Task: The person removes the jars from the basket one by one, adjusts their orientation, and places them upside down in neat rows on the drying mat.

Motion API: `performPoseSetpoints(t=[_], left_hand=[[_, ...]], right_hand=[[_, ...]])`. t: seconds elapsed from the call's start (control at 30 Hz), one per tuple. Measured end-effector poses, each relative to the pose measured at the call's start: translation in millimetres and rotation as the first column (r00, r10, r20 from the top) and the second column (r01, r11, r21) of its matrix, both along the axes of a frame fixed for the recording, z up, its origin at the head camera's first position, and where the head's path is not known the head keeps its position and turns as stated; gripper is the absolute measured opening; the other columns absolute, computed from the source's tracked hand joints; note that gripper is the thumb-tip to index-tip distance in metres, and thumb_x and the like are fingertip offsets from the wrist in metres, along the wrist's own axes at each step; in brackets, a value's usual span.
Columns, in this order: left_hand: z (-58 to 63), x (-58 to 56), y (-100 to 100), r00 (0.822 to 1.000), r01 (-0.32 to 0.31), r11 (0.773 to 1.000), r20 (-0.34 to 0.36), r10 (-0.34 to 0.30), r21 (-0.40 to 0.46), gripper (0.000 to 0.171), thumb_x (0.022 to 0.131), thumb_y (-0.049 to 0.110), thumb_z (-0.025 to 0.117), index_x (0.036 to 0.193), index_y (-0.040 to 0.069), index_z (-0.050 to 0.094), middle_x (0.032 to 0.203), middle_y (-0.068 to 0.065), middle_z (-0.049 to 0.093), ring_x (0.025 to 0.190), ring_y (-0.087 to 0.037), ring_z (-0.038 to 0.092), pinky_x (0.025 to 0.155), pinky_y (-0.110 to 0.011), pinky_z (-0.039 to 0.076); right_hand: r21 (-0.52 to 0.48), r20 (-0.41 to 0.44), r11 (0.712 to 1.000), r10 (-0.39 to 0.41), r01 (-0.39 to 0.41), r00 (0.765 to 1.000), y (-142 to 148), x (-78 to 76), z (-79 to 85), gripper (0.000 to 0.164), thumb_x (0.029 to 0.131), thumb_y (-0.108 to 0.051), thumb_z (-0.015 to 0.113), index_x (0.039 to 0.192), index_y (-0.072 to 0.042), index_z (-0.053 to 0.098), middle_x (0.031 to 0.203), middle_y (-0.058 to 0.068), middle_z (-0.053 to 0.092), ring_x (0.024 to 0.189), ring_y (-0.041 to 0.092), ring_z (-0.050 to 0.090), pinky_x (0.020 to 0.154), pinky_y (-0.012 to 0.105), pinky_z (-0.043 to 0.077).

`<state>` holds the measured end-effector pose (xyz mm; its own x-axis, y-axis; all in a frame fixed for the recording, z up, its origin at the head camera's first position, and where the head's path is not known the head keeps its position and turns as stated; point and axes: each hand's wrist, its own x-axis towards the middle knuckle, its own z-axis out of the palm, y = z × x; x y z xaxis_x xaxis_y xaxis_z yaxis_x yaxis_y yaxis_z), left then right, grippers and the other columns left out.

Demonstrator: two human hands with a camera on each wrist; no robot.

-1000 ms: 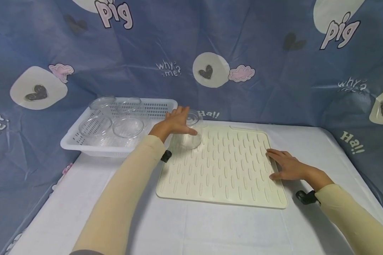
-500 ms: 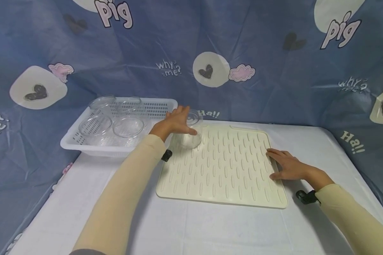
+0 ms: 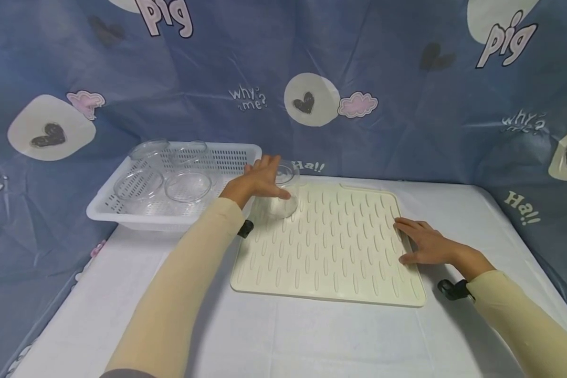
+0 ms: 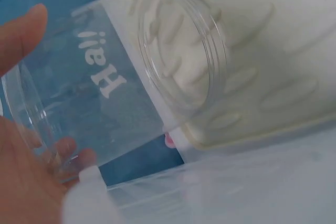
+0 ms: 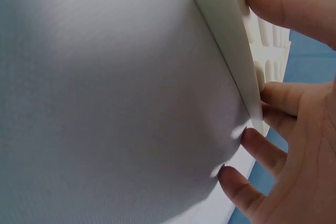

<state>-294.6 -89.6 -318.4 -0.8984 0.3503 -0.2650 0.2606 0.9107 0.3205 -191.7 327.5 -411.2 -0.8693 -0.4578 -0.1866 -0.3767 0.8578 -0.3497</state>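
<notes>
My left hand [image 3: 260, 181] grips a clear jar [image 3: 287, 190] near its upper end, thumb on one side and fingers on the other. The jar stands on the back left corner of a cream ridged drying mat [image 3: 331, 247]. In the left wrist view, ring-like ridges circle the end of the jar [image 4: 181, 51] that meets the mat. My right hand [image 3: 427, 244] rests at the mat's right edge with spread fingers. In the right wrist view, its thumb and index finger touch the mat's edge [image 5: 236, 45], and other fingertips touch the white cloth.
To the left, a white slotted plastic basket [image 3: 170, 223] holds several clear jars [image 3: 188, 187]. Its right end lies close beside the mat, under my left forearm. A white cloth [image 3: 335, 336] covers the table. Behind it hangs a blue printed curtain [image 3: 397, 126].
The head view has shifted very slightly. Both hands, the jar and the mat keep their places.
</notes>
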Motion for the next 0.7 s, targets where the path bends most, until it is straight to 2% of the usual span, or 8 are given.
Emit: performPoseSetpoints(t=[0.23, 0.47, 0.7], left_hand=[[4.5, -5.7, 14, 0.998, 0.018, 0.996, -0.065, -0.012, 0.084, 0.109, 0.083, 0.051, 0.072, 0.161, 0.01, 0.006, 0.167, -0.019, 0.005, 0.155, -0.039, 0.005, 0.124, -0.06, 0.014], [14.0, -8.9, 57, 0.993, 0.074, 0.986, -0.103, -0.059, 0.151, 0.108, 0.08, 0.051, 0.075, 0.161, 0.016, 0.013, 0.166, -0.012, 0.014, 0.154, -0.037, 0.016, 0.122, -0.055, 0.026], [10.1, -9.4, 104, 0.989, 0.121, 0.971, -0.107, -0.1, 0.207, 0.108, 0.079, 0.051, 0.077, 0.16, 0.019, 0.015, 0.165, -0.007, 0.018, 0.151, -0.034, 0.026, 0.12, -0.053, 0.032]], right_hand=[[0.0, -0.01, 1.0, 0.009, -0.009, 1.0, 2, -1.0, -1.2, 0.088, 0.082, -0.038, 0.077, 0.147, 0.006, 0.036, 0.156, 0.028, 0.028, 0.134, 0.055, 0.03, 0.102, 0.074, 0.033], [-0.02, -0.011, 1.0, 0.017, -0.017, 1.0, 4, 0.5, 0.2, 0.088, 0.082, -0.037, 0.078, 0.146, 0.007, 0.037, 0.155, 0.029, 0.028, 0.134, 0.056, 0.03, 0.1, 0.074, 0.033], [-0.005, -0.011, 1.0, 0.001, -0.001, 1.0, 4, -2.2, -1.2, 0.09, 0.082, -0.038, 0.077, 0.148, 0.006, 0.036, 0.156, 0.028, 0.027, 0.135, 0.054, 0.03, 0.1, 0.074, 0.033]])
